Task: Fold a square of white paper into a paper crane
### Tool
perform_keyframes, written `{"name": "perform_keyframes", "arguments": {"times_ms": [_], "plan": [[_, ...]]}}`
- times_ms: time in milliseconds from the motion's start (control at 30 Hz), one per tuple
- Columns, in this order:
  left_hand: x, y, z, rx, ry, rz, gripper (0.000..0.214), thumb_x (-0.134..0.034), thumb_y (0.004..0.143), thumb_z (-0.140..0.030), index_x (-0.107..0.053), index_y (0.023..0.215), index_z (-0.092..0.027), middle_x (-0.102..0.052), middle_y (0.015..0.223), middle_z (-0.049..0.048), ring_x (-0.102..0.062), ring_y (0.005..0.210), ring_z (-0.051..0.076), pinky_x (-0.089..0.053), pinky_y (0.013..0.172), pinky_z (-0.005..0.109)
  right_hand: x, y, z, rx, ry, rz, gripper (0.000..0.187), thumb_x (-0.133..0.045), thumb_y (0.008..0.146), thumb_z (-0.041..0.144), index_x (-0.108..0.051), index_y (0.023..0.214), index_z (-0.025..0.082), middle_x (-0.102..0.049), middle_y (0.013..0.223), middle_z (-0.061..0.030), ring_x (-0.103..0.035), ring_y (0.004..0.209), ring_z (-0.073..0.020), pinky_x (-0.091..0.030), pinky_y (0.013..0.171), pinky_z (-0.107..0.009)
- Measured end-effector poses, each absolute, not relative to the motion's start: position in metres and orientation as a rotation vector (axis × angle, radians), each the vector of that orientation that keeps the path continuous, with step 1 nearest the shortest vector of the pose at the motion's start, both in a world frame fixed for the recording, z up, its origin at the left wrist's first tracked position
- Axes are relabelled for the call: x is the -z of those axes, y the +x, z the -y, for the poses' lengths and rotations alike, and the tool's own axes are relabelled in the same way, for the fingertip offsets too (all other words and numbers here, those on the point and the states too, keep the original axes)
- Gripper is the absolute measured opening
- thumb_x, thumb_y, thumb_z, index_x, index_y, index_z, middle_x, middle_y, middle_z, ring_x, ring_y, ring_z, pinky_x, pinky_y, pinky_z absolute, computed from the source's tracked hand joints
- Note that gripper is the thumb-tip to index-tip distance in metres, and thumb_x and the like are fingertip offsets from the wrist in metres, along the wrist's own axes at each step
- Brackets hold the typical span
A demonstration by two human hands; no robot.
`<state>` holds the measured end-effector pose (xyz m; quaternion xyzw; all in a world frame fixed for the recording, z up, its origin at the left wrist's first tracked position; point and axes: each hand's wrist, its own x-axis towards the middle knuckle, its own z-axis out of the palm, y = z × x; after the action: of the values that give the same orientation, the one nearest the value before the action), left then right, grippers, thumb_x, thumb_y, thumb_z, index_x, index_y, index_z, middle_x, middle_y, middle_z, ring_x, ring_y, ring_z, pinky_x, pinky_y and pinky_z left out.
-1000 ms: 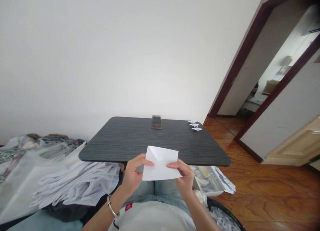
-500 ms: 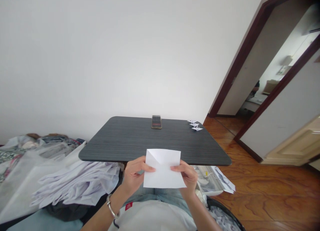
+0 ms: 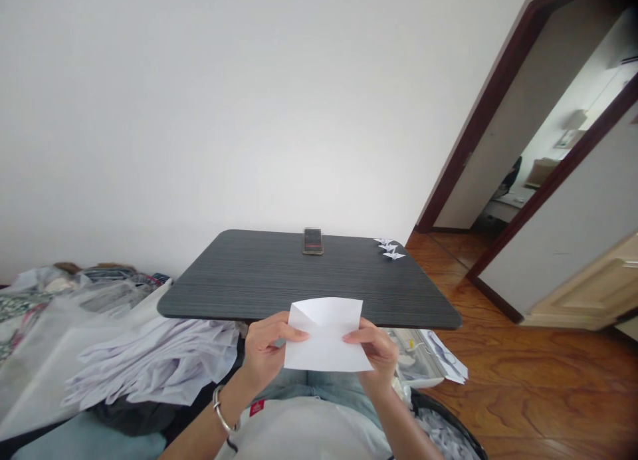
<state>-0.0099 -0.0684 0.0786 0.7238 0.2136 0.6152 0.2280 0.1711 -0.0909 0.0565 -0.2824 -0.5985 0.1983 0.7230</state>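
Between my hands is a white sheet of paper (image 3: 326,340), roughly square, with a faint diagonal crease near its upper left corner. My left hand (image 3: 272,344) pinches its left side, thumb on the face and fingers behind. On the right side my right hand (image 3: 376,350) grips it the same way. The paper is held above my lap, just over the near edge of the dark table (image 3: 259,270), tilted so its face points towards me. The fingers behind the sheet are partly hidden.
Several small folded paper cranes (image 3: 391,248) sit at the table's back right corner. A phone (image 3: 313,241) leans on a stand at the back middle. White cloth (image 3: 159,363) is heaped at left. Under the right side stands a plastic box (image 3: 421,363), beside a dark-rimmed bag (image 3: 443,433).
The paper bows slightly more and its upper edge looks a little wider. Both hands keep their hold in nearly the same place.
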Motion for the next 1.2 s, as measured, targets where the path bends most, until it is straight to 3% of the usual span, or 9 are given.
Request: {"name": "perform_keyframes", "arguments": {"times_ms": [367, 800, 1000, 1100, 1200], "plan": [[-0.075, -0.007, 0.072, -1.67, 1.944, -0.66, 0.012, -0.069, 0.071, -0.024, -0.064, 0.06, -0.019, -0.066, 0.059, 0.0024, -0.059, 0.049, 0.013, -0.042, 0.047, 0.021, -0.059, 0.169, 0.094, -0.337, -0.673, 1.298, 0.01, -0.067, 0.075, 0.027, -0.067, 0.066, 0.023, -0.069, 0.065, -0.002, -0.061, 0.052, -0.0162, -0.043, 0.045, -0.024], [-0.079, -0.003, 0.07, -1.716, 1.913, -0.372, 0.013, -0.071, 0.069, -0.027, -0.061, 0.067, -0.019, -0.068, 0.071, 0.0048, -0.057, 0.051, 0.011, -0.039, 0.045, 0.019, -0.062, 0.168, 0.095, -0.379, -0.592, 1.302, 0.005, -0.068, 0.074, 0.021, -0.069, 0.069, 0.023, -0.069, 0.068, -0.0028, -0.062, 0.054, -0.016, -0.044, 0.047, -0.024], [-0.078, -0.001, 0.07, -1.648, 1.808, -0.525, 0.02, -0.067, 0.071, -0.03, -0.057, 0.06, -0.017, -0.061, 0.059, 0.0015, -0.054, 0.051, 0.011, -0.042, 0.049, 0.02, -0.061, 0.163, 0.093, -0.563, -0.707, 1.175, 0.021, -0.066, 0.075, 0.032, -0.063, 0.058, 0.02, -0.06, 0.052, 0.0008, -0.052, 0.046, -0.0124, -0.039, 0.044, -0.021], [-0.078, 0.002, 0.07, -1.489, 1.636, -0.659, 0.022, -0.064, 0.074, -0.028, -0.055, 0.059, -0.015, -0.061, 0.066, 0.0024, -0.056, 0.059, 0.013, -0.047, 0.055, 0.022, -0.062, 0.161, 0.093, -0.678, -0.801, 1.107, 0.026, -0.066, 0.075, 0.032, -0.058, 0.055, 0.018, -0.056, 0.047, 0.0029, -0.046, 0.041, -0.0097, -0.037, 0.042, -0.019], [-0.081, 0.006, 0.071, -1.399, 1.416, -0.727, 0.02, -0.062, 0.076, -0.031, -0.059, 0.065, -0.014, -0.061, 0.071, 0.0027, -0.056, 0.061, 0.013, -0.051, 0.052, 0.024, -0.066, 0.16, 0.093, -0.758, -0.878, 1.107, 0.023, -0.066, 0.075, 0.03, -0.059, 0.057, 0.018, -0.061, 0.051, 0.0015, -0.048, 0.043, -0.0097, -0.04, 0.044, -0.019]]}}
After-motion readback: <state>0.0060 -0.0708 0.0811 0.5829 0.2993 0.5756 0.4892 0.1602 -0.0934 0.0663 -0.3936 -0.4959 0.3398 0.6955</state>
